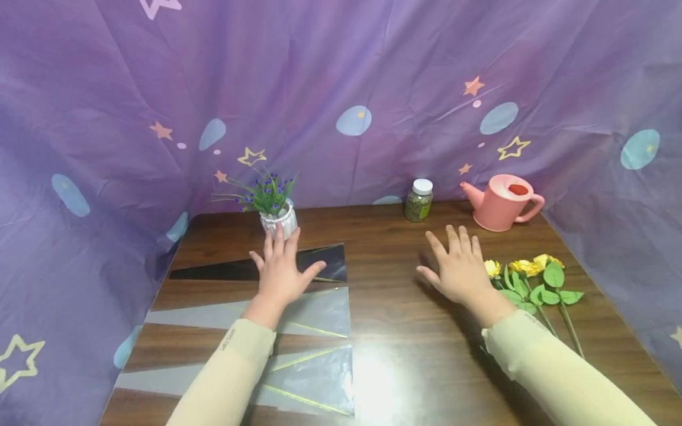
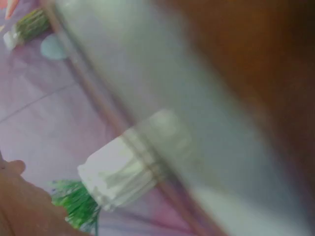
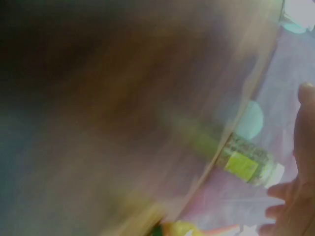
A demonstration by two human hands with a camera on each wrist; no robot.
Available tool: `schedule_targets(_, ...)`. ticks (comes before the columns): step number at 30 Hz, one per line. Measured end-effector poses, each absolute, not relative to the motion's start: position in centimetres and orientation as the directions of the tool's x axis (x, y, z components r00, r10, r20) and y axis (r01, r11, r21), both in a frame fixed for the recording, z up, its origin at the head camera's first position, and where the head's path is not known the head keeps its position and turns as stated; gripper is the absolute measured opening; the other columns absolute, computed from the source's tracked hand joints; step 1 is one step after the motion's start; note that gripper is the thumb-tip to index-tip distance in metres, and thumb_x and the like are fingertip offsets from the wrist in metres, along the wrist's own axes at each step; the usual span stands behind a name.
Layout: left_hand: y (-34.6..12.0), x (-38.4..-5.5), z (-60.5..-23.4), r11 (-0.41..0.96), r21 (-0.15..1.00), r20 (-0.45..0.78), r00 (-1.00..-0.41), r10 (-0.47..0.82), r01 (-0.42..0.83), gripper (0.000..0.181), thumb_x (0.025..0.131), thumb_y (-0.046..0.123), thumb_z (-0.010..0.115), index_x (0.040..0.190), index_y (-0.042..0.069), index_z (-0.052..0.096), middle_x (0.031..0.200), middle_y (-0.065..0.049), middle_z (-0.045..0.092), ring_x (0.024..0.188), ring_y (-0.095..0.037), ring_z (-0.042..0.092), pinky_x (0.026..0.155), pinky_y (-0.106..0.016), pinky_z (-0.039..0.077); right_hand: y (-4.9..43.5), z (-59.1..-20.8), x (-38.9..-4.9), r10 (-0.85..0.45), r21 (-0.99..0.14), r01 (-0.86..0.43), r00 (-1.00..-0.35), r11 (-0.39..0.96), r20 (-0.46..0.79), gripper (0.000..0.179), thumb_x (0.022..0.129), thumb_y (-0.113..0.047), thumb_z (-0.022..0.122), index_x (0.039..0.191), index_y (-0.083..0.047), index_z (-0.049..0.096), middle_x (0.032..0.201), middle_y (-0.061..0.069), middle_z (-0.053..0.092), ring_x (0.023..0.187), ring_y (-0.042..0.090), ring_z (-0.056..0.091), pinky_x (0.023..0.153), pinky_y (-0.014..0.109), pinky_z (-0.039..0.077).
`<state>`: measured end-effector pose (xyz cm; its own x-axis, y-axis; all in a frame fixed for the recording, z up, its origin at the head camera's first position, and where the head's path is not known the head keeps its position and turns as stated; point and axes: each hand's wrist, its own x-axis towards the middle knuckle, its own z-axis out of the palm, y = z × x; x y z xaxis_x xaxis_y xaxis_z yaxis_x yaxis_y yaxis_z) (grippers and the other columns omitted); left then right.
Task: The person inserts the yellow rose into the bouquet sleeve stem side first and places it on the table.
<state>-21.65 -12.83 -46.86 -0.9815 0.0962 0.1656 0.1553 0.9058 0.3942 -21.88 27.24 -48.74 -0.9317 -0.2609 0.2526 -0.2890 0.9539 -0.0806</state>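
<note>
My left hand [image 1: 281, 273] is spread, palm down, over a black flower-wrapping sleeve [image 1: 327, 263] and a clear one [image 1: 325, 310], holding nothing; whether it touches them I cannot tell. Just beyond its fingertips stands a white pot [image 1: 282, 222] with a purple-flowered plant [image 1: 272, 195]. My right hand [image 1: 458, 269], fingers also spread, holds nothing beside several yellow roses [image 1: 524, 268] with green leaves. Part of the rose stems is hidden by the right forearm. In the right wrist view a jar [image 3: 246, 162] with a yellow-green label appears beyond the fingers [image 3: 283, 191].
Another clear sleeve [image 1: 314, 378] lies nearer the front left of the brown wooden table [image 1: 394, 284]. At the back stand the white-capped jar [image 1: 418, 204] of dried green bits and a pink watering can [image 1: 498, 207]. Purple cloth [image 1: 319, 71] hangs behind and beside the table.
</note>
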Motion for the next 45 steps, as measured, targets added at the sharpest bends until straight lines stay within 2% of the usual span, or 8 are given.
schedule_targets(4, -12.4, -22.9, -45.7, 0.900, 0.412, 0.170, -0.982, 0.081, 0.146, 0.086, 0.097, 0.049, 0.074, 0.165, 0.014, 0.033, 0.175, -0.021, 0.013, 0.159, -0.048, 0.010, 0.116, -0.082, 0.010, 26.0, -48.5, -23.1, -0.297, -0.123, -0.332, -0.924, 0.935, 0.242, 0.079, 0.094, -0.051, 0.074, 0.154, -0.007, 0.048, 0.159, 0.036, 0.034, 0.149, 0.060, 0.026, 0.114, 0.075, 0.028)
schedule_targets(8, -11.4, -23.7, -45.7, 0.898, 0.421, 0.077, -0.991, 0.107, 0.130, 0.072, 0.097, 0.037, 0.077, 0.156, 0.009, 0.049, 0.170, -0.020, 0.031, 0.156, -0.045, 0.025, 0.119, -0.074, 0.021, 23.7, -48.6, -23.9, -0.332, -0.184, -0.399, -0.891, 0.898, 0.309, 0.074, 0.090, -0.044, 0.080, 0.146, -0.002, 0.056, 0.151, 0.033, 0.047, 0.141, 0.056, 0.042, 0.107, 0.072, 0.041)
schedule_targets(14, -9.4, -23.9, -47.0, 0.873, 0.474, -0.015, -0.990, 0.140, 0.117, 0.059, 0.096, 0.034, 0.078, 0.146, 0.007, 0.061, 0.162, -0.018, 0.046, 0.147, -0.043, 0.042, 0.115, -0.061, 0.039, 18.5, -48.6, -24.2, -0.282, -0.411, -0.386, -0.914, 0.826, 0.291, 0.068, 0.092, -0.034, 0.079, 0.144, 0.003, 0.056, 0.142, 0.029, 0.058, 0.132, 0.050, 0.053, 0.111, 0.062, 0.043)
schedule_targets(17, -8.4, -24.1, -47.3, 0.896, 0.433, -0.040, -0.991, 0.126, 0.097, 0.059, 0.096, 0.039, 0.078, 0.144, 0.007, 0.063, 0.154, -0.018, 0.053, 0.140, -0.042, 0.049, 0.109, -0.057, 0.046, 16.0, -48.8, -24.4, -0.243, -0.516, -0.331, -0.942, 0.790, 0.232, 0.067, 0.094, -0.032, 0.079, 0.145, 0.004, 0.055, 0.141, 0.027, 0.060, 0.132, 0.048, 0.054, 0.113, 0.057, 0.042)
schedule_targets(19, -7.8, -24.2, -47.4, 0.916, 0.394, -0.066, -0.991, 0.118, 0.083, 0.061, 0.096, 0.043, 0.078, 0.143, 0.007, 0.064, 0.149, -0.018, 0.057, 0.134, -0.041, 0.052, 0.105, -0.056, 0.049, 14.7, -48.9, -24.5, -0.224, -0.544, -0.292, -0.956, 0.786, 0.189, 0.066, 0.095, -0.033, 0.077, 0.146, 0.003, 0.055, 0.140, 0.026, 0.062, 0.130, 0.047, 0.056, 0.111, 0.058, 0.044)
schedule_targets(25, -6.8, -24.5, -47.6, 0.950, 0.306, -0.126, -0.986, 0.112, 0.069, 0.069, 0.090, 0.051, 0.081, 0.141, 0.008, 0.066, 0.149, -0.016, 0.056, 0.130, -0.040, 0.052, 0.102, -0.056, 0.050, 11.8, -49.3, -24.4, -0.208, -0.549, -0.231, -0.973, 0.804, 0.104, 0.064, 0.095, -0.036, 0.075, 0.144, 0.001, 0.058, 0.135, 0.019, 0.067, 0.126, 0.043, 0.060, 0.104, 0.061, 0.047)
schedule_targets(33, -7.0, -24.8, -48.2, 0.945, 0.321, -0.089, -0.992, 0.095, 0.062, 0.067, 0.082, 0.048, 0.090, 0.135, 0.010, 0.072, 0.147, -0.013, 0.059, 0.127, -0.039, 0.055, 0.099, -0.055, 0.051, 10.6, -50.0, -24.2, -0.156, -0.524, -0.169, -0.985, 0.835, 0.068, 0.058, 0.094, -0.040, 0.075, 0.138, -0.004, 0.065, 0.137, 0.019, 0.066, 0.124, 0.041, 0.058, 0.101, 0.061, 0.047)
schedule_targets(45, -6.9, -25.0, -48.3, 0.947, 0.317, -0.088, -0.993, 0.084, 0.052, 0.051, 0.092, 0.042, 0.083, 0.133, 0.015, 0.074, 0.147, -0.011, 0.061, 0.124, -0.039, 0.057, 0.098, -0.055, 0.051, 9.6, -50.0, -24.4, -0.184, -0.463, -0.193, -0.981, 0.865, 0.064, 0.041, 0.093, -0.040, 0.078, 0.121, -0.010, 0.079, 0.120, 0.014, 0.070, 0.112, 0.037, 0.060, 0.092, 0.056, 0.049)
